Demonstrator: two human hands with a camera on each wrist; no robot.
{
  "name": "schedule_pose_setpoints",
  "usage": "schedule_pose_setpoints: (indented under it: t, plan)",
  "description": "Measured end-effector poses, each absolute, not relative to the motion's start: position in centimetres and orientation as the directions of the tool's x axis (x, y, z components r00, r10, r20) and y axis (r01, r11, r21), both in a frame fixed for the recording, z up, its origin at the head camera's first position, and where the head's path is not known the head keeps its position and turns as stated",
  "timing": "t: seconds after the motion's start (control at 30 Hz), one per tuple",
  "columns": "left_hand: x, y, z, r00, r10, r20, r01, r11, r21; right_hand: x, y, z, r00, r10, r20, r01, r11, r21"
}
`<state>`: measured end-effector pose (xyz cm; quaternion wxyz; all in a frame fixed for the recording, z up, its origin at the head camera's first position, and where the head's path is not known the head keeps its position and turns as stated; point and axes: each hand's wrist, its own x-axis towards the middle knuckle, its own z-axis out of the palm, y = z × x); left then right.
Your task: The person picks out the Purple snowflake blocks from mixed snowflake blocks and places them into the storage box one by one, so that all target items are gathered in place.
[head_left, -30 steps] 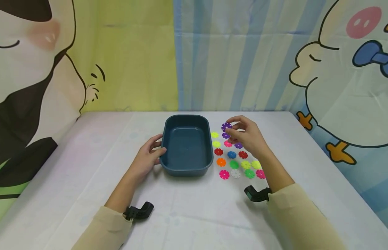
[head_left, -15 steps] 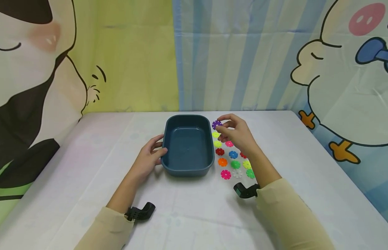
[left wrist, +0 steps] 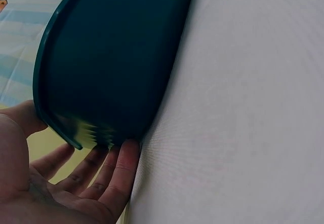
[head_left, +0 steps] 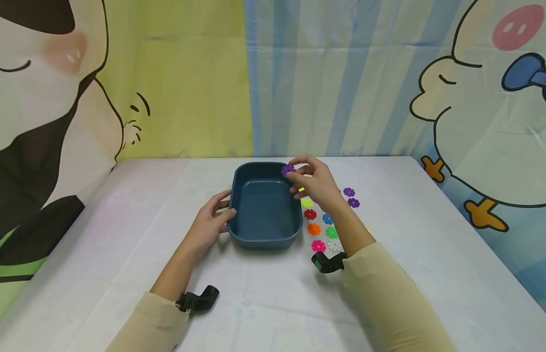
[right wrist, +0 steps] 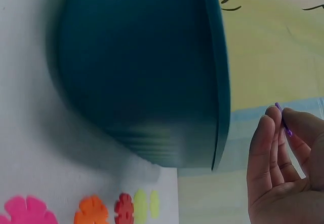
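A dark teal plastic tub [head_left: 264, 210] stands on the white-covered table. My left hand [head_left: 208, 221] holds its left side, thumb on the rim and fingers against the outer wall, as the left wrist view also shows. Between thumb and fingertips my right hand [head_left: 316, 186] pinches a purple flower-shaped plastic disc [head_left: 288, 170], over the tub's far right corner. In the right wrist view this purple disc [right wrist: 283, 119] is seen edge-on, above rim height. Nothing shows on the tub's floor.
Right of the tub lie several flower-shaped discs, among them a pink one [head_left: 318, 246], an orange one [head_left: 314, 229], a red one [head_left: 310, 214] and two purple ones, one of them a purple disc [head_left: 354, 202]. My right arm hides part of them. A printed curtain [head_left: 325, 98] hangs behind the table.
My right hand has carried the purple disc leftward, from above the loose discs to over the tub's far right corner. The left hand keeps its hold on the tub.
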<state>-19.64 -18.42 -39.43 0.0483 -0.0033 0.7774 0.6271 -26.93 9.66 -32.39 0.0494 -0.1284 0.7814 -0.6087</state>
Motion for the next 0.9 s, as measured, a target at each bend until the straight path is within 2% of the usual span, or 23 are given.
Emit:
schedule_pose_setpoints:
  t: [0.47,0.9]
  plan:
    - [-19.7,-18.6,-39.4,-0.995,0.045,-0.084,-0.072,0.221,0.973,-28.3,6.4,-32.7,-0.959,-0.281,0.043,-0.091,0.162,-0.982]
    - [-19.7,-18.6,-39.5,-0.996,0.056,-0.075,-0.061,0.221,0.973,-29.2,3.9,-32.7,-0.963,-0.264,-0.046,0.029,0.068,-0.997]
